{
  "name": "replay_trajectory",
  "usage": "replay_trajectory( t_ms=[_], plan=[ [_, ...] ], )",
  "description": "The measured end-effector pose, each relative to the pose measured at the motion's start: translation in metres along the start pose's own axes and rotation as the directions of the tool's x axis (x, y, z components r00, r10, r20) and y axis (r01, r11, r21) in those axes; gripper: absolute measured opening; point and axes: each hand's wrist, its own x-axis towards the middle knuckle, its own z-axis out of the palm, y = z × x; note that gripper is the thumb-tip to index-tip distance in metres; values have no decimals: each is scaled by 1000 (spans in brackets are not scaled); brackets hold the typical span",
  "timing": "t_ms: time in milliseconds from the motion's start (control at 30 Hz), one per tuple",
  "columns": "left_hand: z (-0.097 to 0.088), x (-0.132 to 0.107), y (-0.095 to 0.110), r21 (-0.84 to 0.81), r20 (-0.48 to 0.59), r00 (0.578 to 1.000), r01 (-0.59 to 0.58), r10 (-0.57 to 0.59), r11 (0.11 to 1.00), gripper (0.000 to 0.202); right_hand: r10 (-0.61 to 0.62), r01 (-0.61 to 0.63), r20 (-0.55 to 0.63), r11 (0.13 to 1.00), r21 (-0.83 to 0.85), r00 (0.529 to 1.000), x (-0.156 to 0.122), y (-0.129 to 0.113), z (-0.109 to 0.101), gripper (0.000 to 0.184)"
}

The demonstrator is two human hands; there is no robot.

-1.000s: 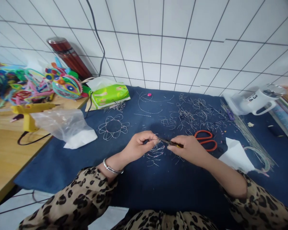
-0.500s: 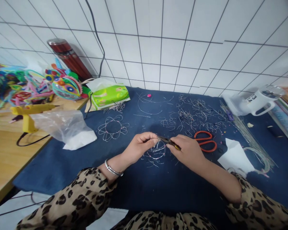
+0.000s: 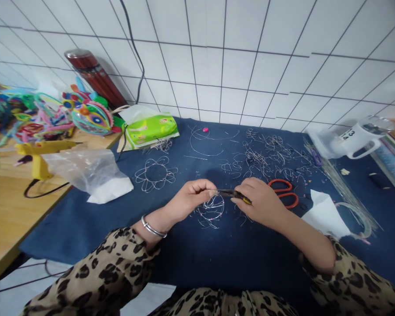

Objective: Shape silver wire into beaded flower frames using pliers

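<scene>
My left hand (image 3: 192, 199) pinches the edge of a looped wire flower with small pink beads (image 3: 210, 211), held just above the blue cloth (image 3: 197, 259). My right hand (image 3: 261, 202) is closed round small pliers (image 3: 232, 194), whose tip meets the wire at my left fingertips. A finished wire flower (image 3: 155, 174) lies flat to the left. Behind my right hand lie orange-handled scissors (image 3: 285, 193).
Several loose bent wires (image 3: 266, 156) are scattered at the back. A green tissue pack (image 3: 149, 129), a clear plastic bag (image 3: 88, 173), a yellow glue gun (image 3: 41, 156) and colourful crafts (image 3: 52, 116) sit at left. At right are white paper (image 3: 324, 213) and a white mug (image 3: 357, 140).
Both hands stay together at the wire piece; the pliers' tip has shifted slightly against the wire and the wire flower has turned a little under my fingers.
</scene>
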Motion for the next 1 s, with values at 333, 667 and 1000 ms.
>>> replay_trajectory(
  t_ms=[333, 667, 1000],
  plan=[
    [-6, 1, 5, 183, 64, 998, -3, -9, 983, 16, -70, 64, -5, 934, -352, 998, -1, -9, -9, 20],
    [-7, 3, 11, 289, 140, 990, -17, -25, 957, 13, -148, 137, 14, 868, -477, 989, -3, -11, -14, 18],
    [-7, 2, 8, 256, 168, 982, 37, -82, 966, 14, -202, 174, 3, 837, -519, 979, -2, -6, -10, 16]
  ],
)
